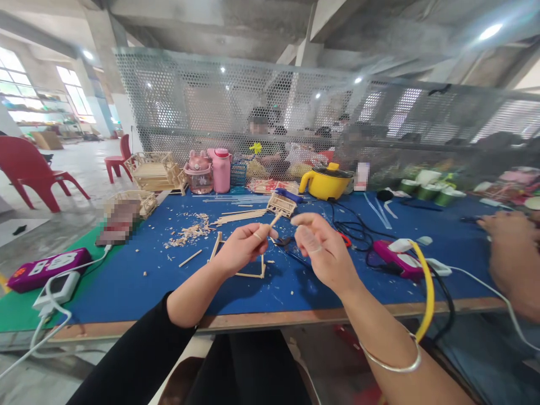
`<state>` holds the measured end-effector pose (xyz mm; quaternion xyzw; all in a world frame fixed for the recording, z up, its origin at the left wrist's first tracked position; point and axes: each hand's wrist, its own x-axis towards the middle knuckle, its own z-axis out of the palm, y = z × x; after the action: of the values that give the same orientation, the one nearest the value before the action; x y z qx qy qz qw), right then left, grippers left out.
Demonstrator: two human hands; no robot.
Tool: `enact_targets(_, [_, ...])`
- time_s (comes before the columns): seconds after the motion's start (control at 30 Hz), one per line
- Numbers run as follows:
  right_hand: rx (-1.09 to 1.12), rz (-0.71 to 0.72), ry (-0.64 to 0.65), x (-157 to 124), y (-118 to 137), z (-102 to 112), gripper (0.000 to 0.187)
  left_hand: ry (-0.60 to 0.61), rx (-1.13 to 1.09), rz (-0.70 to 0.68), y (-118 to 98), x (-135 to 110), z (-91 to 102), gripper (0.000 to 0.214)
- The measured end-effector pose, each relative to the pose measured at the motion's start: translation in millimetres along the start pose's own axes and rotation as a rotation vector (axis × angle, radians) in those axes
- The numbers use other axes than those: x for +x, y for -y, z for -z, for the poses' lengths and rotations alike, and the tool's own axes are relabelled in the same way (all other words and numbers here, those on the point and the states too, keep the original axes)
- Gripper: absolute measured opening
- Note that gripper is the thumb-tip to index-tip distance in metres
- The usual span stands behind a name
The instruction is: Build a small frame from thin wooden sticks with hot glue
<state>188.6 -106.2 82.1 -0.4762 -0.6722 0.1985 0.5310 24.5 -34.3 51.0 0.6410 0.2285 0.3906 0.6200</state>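
Observation:
My left hand (247,244) pinches a thin wooden stick (276,219) between thumb and fingers, its far end reaching up in front of a small wooden model (282,204). To its right, my right hand (324,250) is raised with curled fingers, a gap between thumb and index finger, and nothing visible in it. Partly hidden below my left hand, a square frame of wooden sticks (251,275) lies on the blue table mat (169,292). A dark tool (283,242), its kind unclear, shows between the hands. Loose wooden sticks (242,216) lie beyond my left hand.
Wood scraps (192,230) are scattered left of centre. A yellow electric pot (327,184), a pink bottle (221,171) and wooden models (158,171) stand along the mesh screen (202,107). Cables run by a purple power strip (396,260). Another person's hand (508,230) rests at right.

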Motion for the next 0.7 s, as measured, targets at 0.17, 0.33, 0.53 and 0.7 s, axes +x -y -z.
enact_targets(0.17, [-0.266, 0.065, 0.132, 4.6, 0.6, 2.5, 0.017, 0.077, 0.421, -0.146, -1.4, -7.2, 0.7, 0.040])
enact_targets(0.33, [-0.591, 0.164, 0.279, 1.7, -7.0, 9.7, 0.016, 0.168, 0.803, -0.275, -8.3, -8.0, 8.2, 0.034])
enact_targets(0.53, [-0.712, 0.055, 0.297, -10.1, -25.2, 16.3, 0.021, -0.234, 1.180, -0.225, -32.9, -25.8, 51.5, 0.039])
enact_targets(0.7, [-0.521, 0.065, 0.181, -23.6, -35.7, 1.9, 0.020, -1.002, 1.291, -0.140, -22.9, -74.1, 99.5, 0.048])
